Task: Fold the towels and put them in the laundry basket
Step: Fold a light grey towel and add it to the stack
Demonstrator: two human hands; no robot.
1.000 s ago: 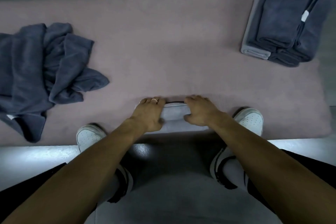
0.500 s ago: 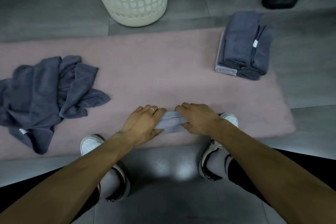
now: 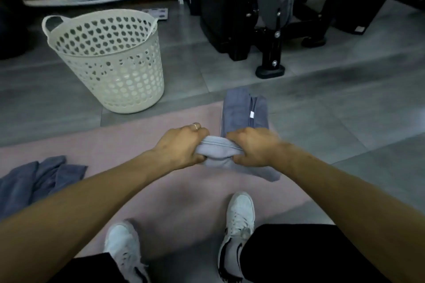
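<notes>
Now that the folded towel has left the rug, both hands grip it. Left hand and right hand clutch its ends. It probably goes next to the basket, far left.

Soft matt cloth towel, perforated smooth plastic basket, fuzzy pink rug, matt grey floor tiles.
</notes>
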